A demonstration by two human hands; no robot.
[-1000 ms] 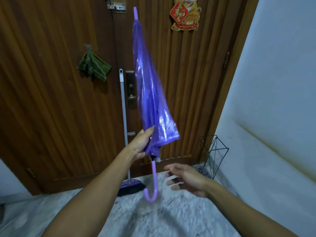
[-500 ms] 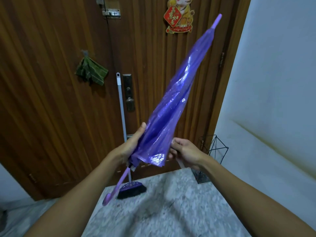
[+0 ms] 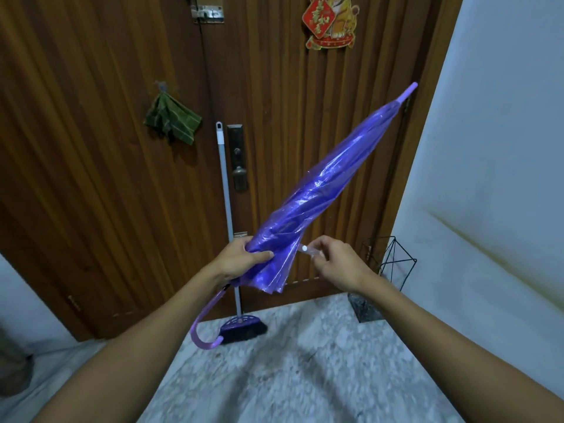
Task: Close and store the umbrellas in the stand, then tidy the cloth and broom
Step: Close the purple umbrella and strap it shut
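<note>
A closed purple plastic umbrella point(image 3: 323, 190) slants across the middle, tip up to the right, hooked handle down to the left. My left hand point(image 3: 241, 259) grips the gathered canopy near its lower end. My right hand point(image 3: 335, 262) pinches the umbrella's clear strap with its white snap, just right of the canopy. A black wire umbrella stand point(image 3: 393, 261) sits on the floor in the right corner. A green cloth point(image 3: 172, 120) hangs on the door. A broom point(image 3: 227, 227) with a purple head leans upright against the door.
A dark wooden double door point(image 3: 91, 148) fills the background, with a lock plate point(image 3: 238, 160) and a red and gold ornament point(image 3: 331, 21). A pale wall point(image 3: 494, 148) runs along the right. The floor is speckled marble point(image 3: 305, 361).
The umbrella swung from upright to slanting right, then its tip dropped lower. My right hand rose from below the handle and now pinches the strap beside the canopy.
</note>
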